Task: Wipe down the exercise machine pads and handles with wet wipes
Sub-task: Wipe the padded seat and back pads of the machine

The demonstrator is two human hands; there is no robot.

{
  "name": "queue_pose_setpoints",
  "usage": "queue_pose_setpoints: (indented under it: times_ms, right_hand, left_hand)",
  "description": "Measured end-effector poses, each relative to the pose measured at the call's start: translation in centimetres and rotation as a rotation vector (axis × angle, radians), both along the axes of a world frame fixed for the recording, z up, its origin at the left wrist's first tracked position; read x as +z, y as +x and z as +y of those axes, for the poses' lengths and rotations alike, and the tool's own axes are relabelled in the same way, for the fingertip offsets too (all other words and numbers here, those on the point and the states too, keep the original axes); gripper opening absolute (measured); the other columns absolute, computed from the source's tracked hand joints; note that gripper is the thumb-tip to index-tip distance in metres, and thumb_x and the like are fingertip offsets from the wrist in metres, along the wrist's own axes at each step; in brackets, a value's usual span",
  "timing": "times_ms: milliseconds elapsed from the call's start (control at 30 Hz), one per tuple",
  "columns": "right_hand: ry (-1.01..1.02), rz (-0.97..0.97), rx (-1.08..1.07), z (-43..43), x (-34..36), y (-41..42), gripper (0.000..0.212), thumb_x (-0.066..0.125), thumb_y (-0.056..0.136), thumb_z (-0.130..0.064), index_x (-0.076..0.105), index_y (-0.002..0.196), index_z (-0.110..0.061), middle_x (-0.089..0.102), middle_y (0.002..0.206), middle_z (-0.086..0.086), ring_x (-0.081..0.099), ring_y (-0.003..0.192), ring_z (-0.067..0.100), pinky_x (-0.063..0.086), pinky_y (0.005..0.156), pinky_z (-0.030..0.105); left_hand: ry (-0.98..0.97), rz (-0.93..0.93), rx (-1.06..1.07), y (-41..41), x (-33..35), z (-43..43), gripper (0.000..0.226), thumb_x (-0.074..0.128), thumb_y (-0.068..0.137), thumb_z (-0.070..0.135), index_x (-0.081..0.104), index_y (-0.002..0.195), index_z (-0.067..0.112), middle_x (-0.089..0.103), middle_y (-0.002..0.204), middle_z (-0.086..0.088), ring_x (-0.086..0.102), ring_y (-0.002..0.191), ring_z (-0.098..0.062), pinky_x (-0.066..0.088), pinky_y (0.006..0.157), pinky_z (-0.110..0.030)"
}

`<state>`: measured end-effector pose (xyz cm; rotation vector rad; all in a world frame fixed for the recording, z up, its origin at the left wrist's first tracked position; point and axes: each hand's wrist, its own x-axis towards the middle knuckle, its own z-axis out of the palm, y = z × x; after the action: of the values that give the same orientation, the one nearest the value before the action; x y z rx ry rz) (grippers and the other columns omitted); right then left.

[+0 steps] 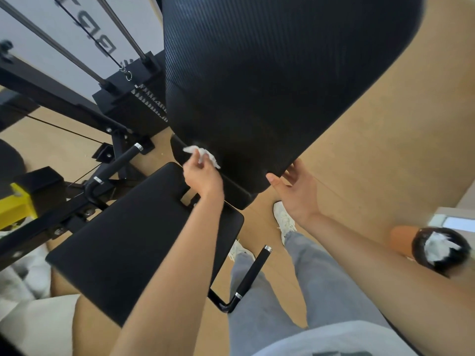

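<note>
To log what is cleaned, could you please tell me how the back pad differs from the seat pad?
The back pad shows a ribbed weave; the seat pad looks smooth. The back pad ends rounded; the seat pad is squarer, with a notch. The left hand holds the wet wipe against the back pad's lower end, not the seat pad. Both are black.
</note>
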<state>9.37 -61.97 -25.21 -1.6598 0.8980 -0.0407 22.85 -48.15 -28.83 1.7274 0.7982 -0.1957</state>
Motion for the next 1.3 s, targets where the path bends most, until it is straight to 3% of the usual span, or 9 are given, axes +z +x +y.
queue_pose_setpoints:
  times_ms: [133,300,467,633,733,900,1033,1200,1300]
  right_hand:
    - [-0.005,0.005,0.004,-0.1,0.2,0.0,0.053,0.079,0.088,-0.026,0.056,0.135,-0.024,0.068,0.121,-0.017,0.063,0.106,-0.01,0.048,0.076,0.003]
    - [-0.032,0.032,0.048,-0.1,0.6,-0.2,0.048,0.078,0.088,-0.033,0.053,0.129,-0.039,0.066,0.117,-0.025,0.065,0.107,-0.005,0.053,0.078,0.009]
    - [-0.094,0.037,0.034,0.4,0.8,0.0,0.047,0.078,0.088,-0.03,0.052,0.126,-0.041,0.059,0.113,-0.038,0.06,0.101,-0.018,0.049,0.08,0.003]
    - [-0.119,0.032,-0.007,0.9,0.1,0.0,0.053,0.076,0.09,-0.029,0.053,0.137,-0.024,0.066,0.13,-0.016,0.065,0.111,-0.001,0.055,0.096,0.023]
    - [-0.145,0.058,-0.022,1.9,-0.5,-0.2,0.052,0.072,0.093,-0.034,0.05,0.139,-0.022,0.062,0.134,-0.013,0.065,0.107,-0.001,0.055,0.096,0.022]
    - [-0.114,0.206,0.036,4.5,-4.1,-1.2,0.06,0.075,0.09,-0.037,0.047,0.141,-0.021,0.059,0.136,-0.006,0.067,0.106,0.01,0.057,0.093,0.029]
    - [-0.056,0.317,0.108,6.4,-7.3,-1.8,0.06,0.075,0.091,-0.023,0.046,0.143,-0.022,0.057,0.138,-0.002,0.063,0.113,0.016,0.052,0.098,0.034]
    - [-0.076,0.271,0.058,7.2,-9.7,-1.3,0.051,0.077,0.09,-0.018,0.054,0.135,-0.021,0.067,0.118,-0.005,0.061,0.085,-0.021,0.058,0.084,0.022]
    - [-0.051,0.257,0.054,6.9,-10.7,-1.8,0.052,0.079,0.087,-0.021,0.054,0.132,-0.029,0.069,0.118,-0.006,0.07,0.094,-0.002,0.06,0.089,0.037]
  left_hand:
    - [-0.033,0.044,-0.059,-9.4,0.7,-3.0,0.028,0.066,0.099,0.012,0.069,0.127,0.015,0.067,0.111,0.002,0.064,0.099,-0.009,0.045,0.074,-0.001]
    - [-0.132,0.12,-0.004,-14.1,1.5,-5.0,0.019,0.074,0.093,0.015,0.074,0.109,0.026,0.072,0.1,0.002,0.069,0.093,-0.011,0.051,0.075,-0.012]
    - [-0.141,0.077,0.009,-11.4,1.0,-3.5,0.015,0.075,0.093,0.015,0.077,0.106,0.022,0.074,0.101,0.003,0.07,0.095,-0.009,0.054,0.077,-0.014]
    - [-0.054,-0.001,0.009,-5.7,-1.1,-0.7,0.021,0.072,0.095,0.016,0.075,0.116,0.013,0.075,0.105,0.003,0.069,0.101,-0.008,0.053,0.093,-0.019]
    - [-0.014,0.007,-0.041,-3.2,-2.8,1.0,0.024,0.069,0.097,0.018,0.074,0.12,0.015,0.074,0.109,0.004,0.068,0.102,-0.007,0.054,0.099,-0.026]
    - [0.1,0.004,-0.184,-5.1,-5.1,2.5,0.024,0.069,0.097,0.02,0.071,0.121,0.019,0.063,0.113,0.006,0.061,0.096,-0.005,0.041,0.083,-0.007]
    - [-0.073,0.099,-0.17,-9.9,-6.2,2.2,0.021,0.071,0.096,0.016,0.07,0.116,0.021,0.065,0.111,0.009,0.062,0.097,-0.001,0.049,0.079,-0.008]
    - [-0.227,0.064,-0.137,-13.0,-7.3,1.6,0.019,0.075,0.091,0.012,0.07,0.106,0.022,0.068,0.104,0.009,0.065,0.096,-0.007,0.053,0.083,-0.019]
    - [-0.244,0.038,-0.131,-12.3,-8.5,2.0,0.02,0.076,0.09,0.013,0.072,0.108,0.02,0.07,0.109,0.005,0.067,0.101,-0.011,0.057,0.09,-0.027]
